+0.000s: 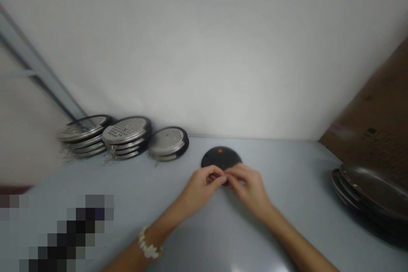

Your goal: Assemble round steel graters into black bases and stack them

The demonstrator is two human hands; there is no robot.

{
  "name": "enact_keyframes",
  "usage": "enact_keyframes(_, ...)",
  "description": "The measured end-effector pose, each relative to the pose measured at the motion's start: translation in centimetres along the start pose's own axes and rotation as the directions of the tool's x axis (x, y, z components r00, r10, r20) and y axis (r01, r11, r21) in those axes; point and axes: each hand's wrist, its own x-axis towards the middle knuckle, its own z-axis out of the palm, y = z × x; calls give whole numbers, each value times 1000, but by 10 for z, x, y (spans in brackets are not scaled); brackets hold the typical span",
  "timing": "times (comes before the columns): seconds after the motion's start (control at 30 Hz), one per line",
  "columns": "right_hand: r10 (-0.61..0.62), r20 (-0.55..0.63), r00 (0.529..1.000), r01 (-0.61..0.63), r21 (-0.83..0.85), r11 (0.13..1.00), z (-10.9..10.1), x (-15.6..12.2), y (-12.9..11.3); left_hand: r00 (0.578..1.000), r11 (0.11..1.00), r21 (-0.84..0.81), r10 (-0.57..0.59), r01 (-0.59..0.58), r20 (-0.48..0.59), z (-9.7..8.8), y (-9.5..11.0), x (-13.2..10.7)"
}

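A dark round disc with a small orange dot lies flat on the grey table, near the wall. My left hand and my right hand meet at the disc's near edge. Both hands have their fingers pinched together, fingertips touching at a small pale piece that I cannot make out. A white bead bracelet sits on my left wrist.
Stacks of round perforated metal discs stand at the back left along the white wall. A pile of dark round pans sits at the right edge, with a brown cardboard box behind it. A pixelated patch covers the lower left.
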Motion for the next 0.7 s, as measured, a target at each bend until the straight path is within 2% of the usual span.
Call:
enact_keyframes(0.1, 37, 17, 999, -37, -8, 999, 0, 1, 1, 997, 991, 120, 69, -67, -15, 0, 1, -1)
enact_keyframes(0.3, 60, 19, 998, -60, -28, 998, 2, 1, 2, 971, 914, 337, 240, -227, 4, 0, -4, -3)
enact_keyframes(0.7, 60, 5, 998, -60, -34, 998, 7, -2, 5, 905, 817, 425, 424, -389, 13, 0, -16, -2)
